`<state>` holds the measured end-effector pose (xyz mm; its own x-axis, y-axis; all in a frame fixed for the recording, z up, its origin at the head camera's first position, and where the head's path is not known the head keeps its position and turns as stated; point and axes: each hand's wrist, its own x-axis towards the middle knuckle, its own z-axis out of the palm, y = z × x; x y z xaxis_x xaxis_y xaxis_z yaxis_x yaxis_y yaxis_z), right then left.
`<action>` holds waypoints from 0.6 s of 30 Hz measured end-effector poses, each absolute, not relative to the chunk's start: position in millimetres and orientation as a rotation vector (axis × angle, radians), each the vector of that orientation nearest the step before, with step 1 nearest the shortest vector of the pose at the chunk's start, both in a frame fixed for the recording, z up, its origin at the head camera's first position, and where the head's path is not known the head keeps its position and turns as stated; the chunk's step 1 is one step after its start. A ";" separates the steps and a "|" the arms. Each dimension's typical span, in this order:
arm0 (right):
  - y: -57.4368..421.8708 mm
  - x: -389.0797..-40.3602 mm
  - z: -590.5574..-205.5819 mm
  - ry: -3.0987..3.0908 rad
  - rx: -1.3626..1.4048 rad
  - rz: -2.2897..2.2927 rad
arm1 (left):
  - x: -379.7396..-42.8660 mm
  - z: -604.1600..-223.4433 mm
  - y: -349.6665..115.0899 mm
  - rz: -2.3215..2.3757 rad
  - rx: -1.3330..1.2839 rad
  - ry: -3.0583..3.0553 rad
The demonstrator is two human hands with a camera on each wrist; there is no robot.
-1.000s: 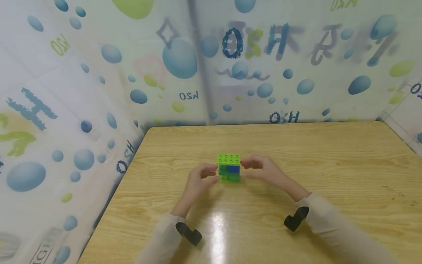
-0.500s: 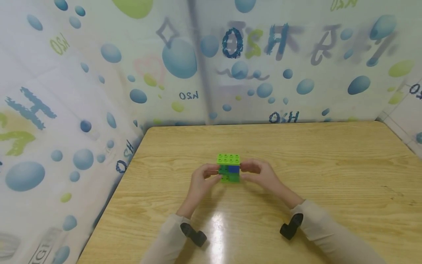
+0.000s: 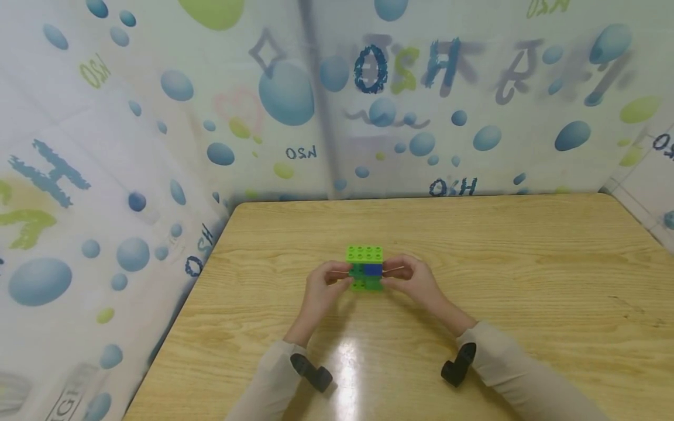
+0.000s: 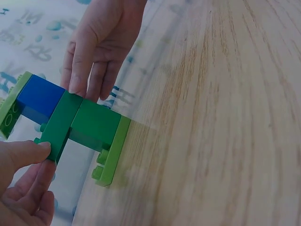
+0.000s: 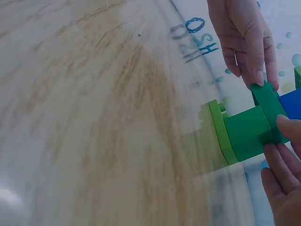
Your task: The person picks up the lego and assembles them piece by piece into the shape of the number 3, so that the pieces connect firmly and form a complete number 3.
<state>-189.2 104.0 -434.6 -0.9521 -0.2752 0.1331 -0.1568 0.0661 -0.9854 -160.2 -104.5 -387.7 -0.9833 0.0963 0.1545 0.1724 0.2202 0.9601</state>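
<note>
A stack of toy building bricks [image 3: 364, 255] stands upright on the table in the head view. From the bottom it has a lime base brick [image 4: 113, 160], a green block [image 4: 96, 123], a longer dark green brick [image 4: 60, 125], a blue block [image 4: 41, 98] and a lime top brick [image 4: 13, 106]. My left hand [image 3: 321, 292] pinches the left end of the dark green brick between thumb and fingers. At its other end, my right hand [image 3: 416, 283] pinches the same brick. The right wrist view shows both hands' fingertips on the dark green brick [image 5: 269, 110].
The wooden table [image 3: 474, 234] spreads around the stack. Behind and to the left hangs a pale curtain [image 3: 210, 105] printed with blue and green drops. Black wrist cameras [image 3: 312, 372] are strapped over the sleeves.
Both hands have moved inward to the stack, the left slightly right and the right slightly left, and now grip the dark green brick. The stack has stayed in place.
</note>
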 end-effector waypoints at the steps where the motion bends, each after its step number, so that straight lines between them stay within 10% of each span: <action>1: 103.6 -189.2 -435.1 2.234 -0.447 -2.039 | -160.6 -388.1 -104.5 -1.908 -0.260 -2.404; 18: 100.2 -189.8 -433.7 2.332 -0.390 -2.007 | -179.5 -417.4 -110.5 -1.853 -0.226 -2.452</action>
